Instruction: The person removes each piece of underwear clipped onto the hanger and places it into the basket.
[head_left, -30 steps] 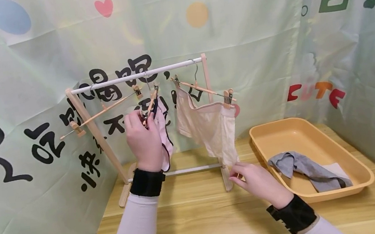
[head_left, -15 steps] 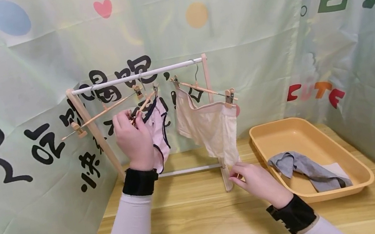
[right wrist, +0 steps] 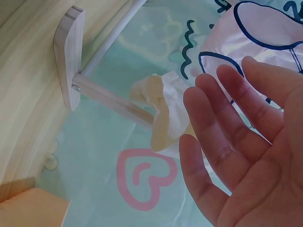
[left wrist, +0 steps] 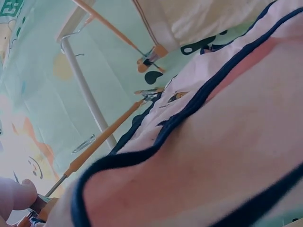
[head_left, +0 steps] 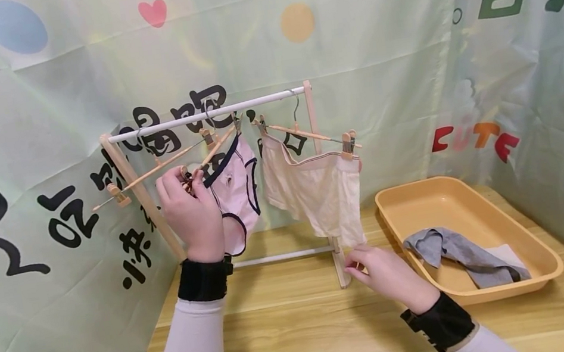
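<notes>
My left hand [head_left: 191, 213] pinches the near end of a clip hanger [head_left: 217, 151], at its clip [left wrist: 45, 208]. Pink underpants [head_left: 235, 191] with dark navy trim hang from that hanger, their front turned partly toward me. In the left wrist view the underpants fill much of the picture, and a thumb presses on the clip at the lower left. My right hand [head_left: 384, 273] holds nothing; its fingers [right wrist: 208, 146] are loosely bent in the right wrist view. It hovers just below the hem of the cream boxer shorts [head_left: 316, 189], which hang from another clip hanger [head_left: 308, 134].
The small wooden rack has a white top bar [head_left: 255, 102]. A bare clip hanger [head_left: 162, 167] hangs at its left. On the wooden table [head_left: 303, 329], a yellow tray [head_left: 387, 215] at the right holds grey cloth [head_left: 461, 259] and a white piece. Printed curtains [head_left: 364, 68] stand behind.
My left hand has moved left and slightly nearer with the hanger's end, swinging the pink underpants from nearly edge-on to face me more. The right hand has stayed in place.
</notes>
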The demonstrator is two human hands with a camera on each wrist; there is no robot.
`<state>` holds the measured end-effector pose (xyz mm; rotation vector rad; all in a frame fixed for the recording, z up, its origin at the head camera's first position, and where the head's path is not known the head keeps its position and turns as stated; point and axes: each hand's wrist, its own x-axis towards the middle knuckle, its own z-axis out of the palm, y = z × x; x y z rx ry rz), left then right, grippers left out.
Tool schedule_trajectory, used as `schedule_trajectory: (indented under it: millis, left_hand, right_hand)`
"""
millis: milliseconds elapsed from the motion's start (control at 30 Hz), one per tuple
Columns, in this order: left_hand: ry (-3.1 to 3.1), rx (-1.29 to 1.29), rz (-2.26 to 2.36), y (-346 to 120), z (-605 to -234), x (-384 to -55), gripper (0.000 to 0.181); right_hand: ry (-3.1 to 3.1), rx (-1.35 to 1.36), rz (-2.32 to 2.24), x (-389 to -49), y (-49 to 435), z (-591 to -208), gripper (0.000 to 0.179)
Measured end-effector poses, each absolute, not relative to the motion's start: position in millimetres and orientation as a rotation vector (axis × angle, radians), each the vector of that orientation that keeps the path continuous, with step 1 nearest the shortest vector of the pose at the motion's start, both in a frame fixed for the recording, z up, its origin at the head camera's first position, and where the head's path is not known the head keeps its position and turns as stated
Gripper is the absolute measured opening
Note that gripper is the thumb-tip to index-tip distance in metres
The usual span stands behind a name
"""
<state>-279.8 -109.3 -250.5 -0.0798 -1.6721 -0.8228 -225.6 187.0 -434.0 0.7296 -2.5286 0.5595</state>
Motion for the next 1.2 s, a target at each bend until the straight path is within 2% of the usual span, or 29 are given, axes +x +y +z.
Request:
schedule_trajectory:
  millis: [933, 1200]
  left_hand:
    - [-1.648, -0.115, -0.911, -117.8, -275.8, -225.6, 0.034]
    - [-1.634, -0.133, -0.98, -116.5, -281.7, -210.9, 0.029]
  right_hand:
    - [-2.536, 0.722, 0.57, -225.7, 186.1, -434.8, 0.005]
    - [-2.539, 0.717, 0.568, -226.0, 186.1, -434.4, 0.004]
